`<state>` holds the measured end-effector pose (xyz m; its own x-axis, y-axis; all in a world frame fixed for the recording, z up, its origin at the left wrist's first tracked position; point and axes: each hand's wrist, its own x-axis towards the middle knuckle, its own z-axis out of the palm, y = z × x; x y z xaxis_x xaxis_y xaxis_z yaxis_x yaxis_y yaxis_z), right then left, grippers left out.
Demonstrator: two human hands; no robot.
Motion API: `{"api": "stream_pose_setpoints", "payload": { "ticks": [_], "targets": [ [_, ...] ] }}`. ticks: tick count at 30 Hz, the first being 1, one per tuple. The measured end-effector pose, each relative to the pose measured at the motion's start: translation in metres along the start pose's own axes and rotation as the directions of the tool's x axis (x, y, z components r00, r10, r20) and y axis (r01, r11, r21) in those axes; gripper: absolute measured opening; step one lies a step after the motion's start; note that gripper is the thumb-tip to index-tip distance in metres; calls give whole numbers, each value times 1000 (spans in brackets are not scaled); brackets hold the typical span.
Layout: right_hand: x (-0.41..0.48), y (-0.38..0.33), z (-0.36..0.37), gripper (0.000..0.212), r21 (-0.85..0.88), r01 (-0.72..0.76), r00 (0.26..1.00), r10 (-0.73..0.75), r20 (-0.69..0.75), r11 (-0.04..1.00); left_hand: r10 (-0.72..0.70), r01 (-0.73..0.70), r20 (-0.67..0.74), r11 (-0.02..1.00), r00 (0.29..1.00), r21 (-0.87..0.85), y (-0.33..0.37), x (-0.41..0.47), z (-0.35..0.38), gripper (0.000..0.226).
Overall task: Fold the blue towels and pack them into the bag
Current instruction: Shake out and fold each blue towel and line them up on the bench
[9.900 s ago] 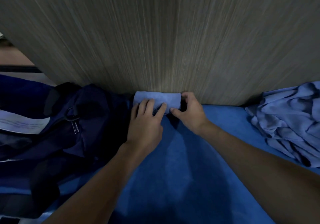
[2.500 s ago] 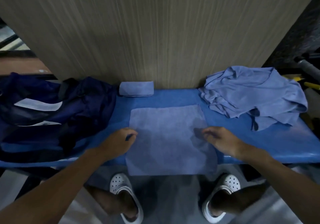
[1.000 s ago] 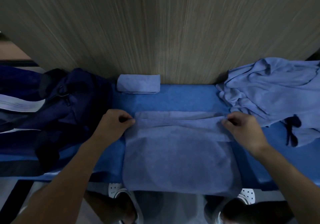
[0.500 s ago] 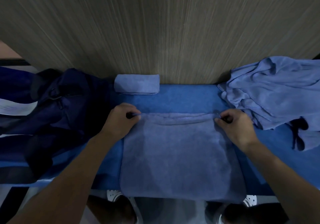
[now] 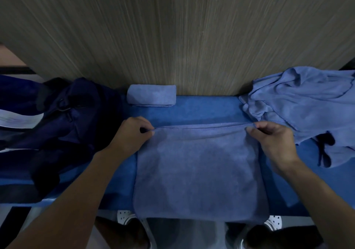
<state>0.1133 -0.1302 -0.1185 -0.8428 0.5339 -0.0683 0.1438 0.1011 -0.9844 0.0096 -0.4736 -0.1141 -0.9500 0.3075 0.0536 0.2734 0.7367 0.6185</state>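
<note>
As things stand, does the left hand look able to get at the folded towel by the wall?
Probably yes: only bare bench lies between the left hand and the folded towel, though it now pinches a corner of the spread towel.

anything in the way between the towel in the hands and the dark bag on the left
Nothing visible does. The towel, pinched by the left hand and right hand, lies beside the bag on the bench; the folded towel sits further back against the wall, off that path.
</note>
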Motion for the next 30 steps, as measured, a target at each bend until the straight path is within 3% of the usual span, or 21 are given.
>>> {"api": "stream_pose_setpoints", "payload": {
  "ticks": [6,8,13,17,24,30],
  "targets": [
    [-8,-28,-17,9,113,-12,997,4,78,994,102,-102,-13,994,995,-42,30,2,-38,8],
    [-12,-42,-22,16,135,-1,995,-13,100,991,123,-125,-29,990,992,-64,42,2,-57,13],
    [-28,-87,-36,28,137,64,996,-72,53,988,132,-143,-74,975,988,-172,73,-15,-96,32],
    [-47,-127,-51,17,271,85,995,-96,28,959,118,-117,-6,968,993,-221,101,-34,-129,27],
    [-71,-168,-85,49,341,193,968,-235,84,920,160,-159,6,981,987,-110,156,-68,-183,14],
    [-90,-184,-96,27,296,257,953,-293,83,920,244,-246,-61,969,968,-25,181,-86,-204,12]
  ]
}}
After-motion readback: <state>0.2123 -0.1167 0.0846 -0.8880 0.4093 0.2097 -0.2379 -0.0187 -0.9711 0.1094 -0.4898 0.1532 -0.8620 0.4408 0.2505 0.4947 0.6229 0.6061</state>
